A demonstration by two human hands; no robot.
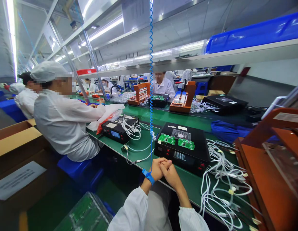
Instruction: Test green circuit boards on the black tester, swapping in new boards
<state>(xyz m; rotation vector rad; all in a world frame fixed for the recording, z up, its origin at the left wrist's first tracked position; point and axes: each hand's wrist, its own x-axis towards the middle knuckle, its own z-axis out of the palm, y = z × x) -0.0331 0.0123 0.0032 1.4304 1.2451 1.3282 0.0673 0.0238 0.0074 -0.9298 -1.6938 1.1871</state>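
My left hand (pixel 157 168) and my right hand (pixel 171 172) are clasped together above the table's front edge, fingers folded against each other. No object shows between them. A blue wrist strap (pixel 148 176) circles my left wrist, joined to a blue coiled cord (pixel 151 80) hanging from above. Just beyond my hands is a black box (pixel 199 144) with a small display, red switches and a fan grille. On its top lie two green circuit boards, a left one (pixel 166 139) and a right one (pixel 186 144). Neither hand touches them.
Tangled white cables (pixel 218 179) spread over the green table (pixel 187 184) at right, beside an orange fixture (pixel 264 157). Another black box (pixel 120 128) and a small loose board (pixel 125 147) lie left. A co-worker (pixel 64 118) sits there. A clear tray (pixel 86 211) of boards is low left.
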